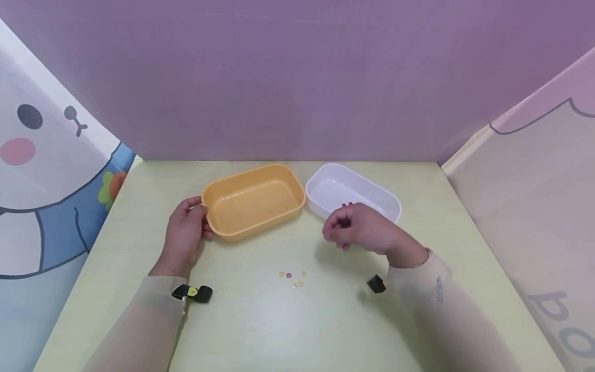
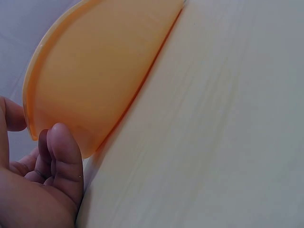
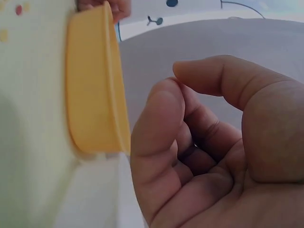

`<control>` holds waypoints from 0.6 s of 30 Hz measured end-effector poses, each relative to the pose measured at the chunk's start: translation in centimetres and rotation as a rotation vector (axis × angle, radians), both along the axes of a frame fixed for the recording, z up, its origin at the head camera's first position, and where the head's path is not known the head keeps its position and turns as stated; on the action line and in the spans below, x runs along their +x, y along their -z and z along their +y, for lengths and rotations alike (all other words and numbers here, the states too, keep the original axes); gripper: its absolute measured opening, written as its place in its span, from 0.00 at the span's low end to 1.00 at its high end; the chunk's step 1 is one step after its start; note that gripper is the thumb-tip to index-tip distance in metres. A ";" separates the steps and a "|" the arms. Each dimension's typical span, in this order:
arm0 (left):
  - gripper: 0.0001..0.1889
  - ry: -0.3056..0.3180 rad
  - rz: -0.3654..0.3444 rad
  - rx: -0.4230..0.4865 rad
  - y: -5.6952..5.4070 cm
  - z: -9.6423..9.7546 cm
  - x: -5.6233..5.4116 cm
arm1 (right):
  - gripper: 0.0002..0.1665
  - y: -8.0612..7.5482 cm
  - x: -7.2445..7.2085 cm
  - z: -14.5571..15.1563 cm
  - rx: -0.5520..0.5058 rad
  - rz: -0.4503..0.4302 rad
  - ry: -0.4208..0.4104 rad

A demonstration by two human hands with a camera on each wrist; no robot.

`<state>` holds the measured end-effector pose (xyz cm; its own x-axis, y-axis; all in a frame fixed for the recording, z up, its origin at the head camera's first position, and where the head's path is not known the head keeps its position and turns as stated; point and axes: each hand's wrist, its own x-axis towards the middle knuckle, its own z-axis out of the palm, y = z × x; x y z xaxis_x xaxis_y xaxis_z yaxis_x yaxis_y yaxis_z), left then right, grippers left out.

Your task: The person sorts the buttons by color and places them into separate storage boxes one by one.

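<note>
Near lower centre of the head view, can see loose yellow discs (image 1: pixel 300 284) and one red disc (image 1: pixel 288 275) flat on the desk (image 1: pixel 251 330), between both arms, probably for easy reach. Above, can make out yellow specks (image 1: pixel 270 211) inside the orange tray (image 1: pixel 237 206), red pieces (image 1: pixel 350 203) apparently inside the white tray (image 1: pixel 334 188) to its right; likely separate for keeping colours apart. Gripped at orange tray's left end by the left hand (image 1: pixel 186 230), presumably for steadiness. Can see the right hand (image 1: pixel 360 230) raised before the white tray's near edge, grip curled, thumb and index tips together; no disc visible, cannot rule out one hidden. From left wrist, get fingers at the tray's outer wall, no discs. From right wrist, get fingertips close up, plus discs at upper left.
</note>
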<state>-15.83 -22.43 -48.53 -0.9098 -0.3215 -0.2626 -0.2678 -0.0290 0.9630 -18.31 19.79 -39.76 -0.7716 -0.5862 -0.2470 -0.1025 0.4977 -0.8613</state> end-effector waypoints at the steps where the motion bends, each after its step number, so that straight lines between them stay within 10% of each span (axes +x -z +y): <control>1: 0.22 0.000 0.002 0.004 0.0 0.0 0.0 | 0.04 0.4 0.2 -0.2 0.001 0.002 -0.010; 18: 0.22 -0.003 0.006 0.003 0.1 0.1 -0.1 | 0.03 5.5 2.3 -3.0 0.109 0.046 -0.100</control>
<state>-15.88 -22.29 -48.60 -0.9103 -0.3237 -0.2581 -0.2616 -0.0332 0.9646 -16.01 16.80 -45.29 -0.7229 -0.6319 -0.2795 -0.1937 0.5736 -0.7959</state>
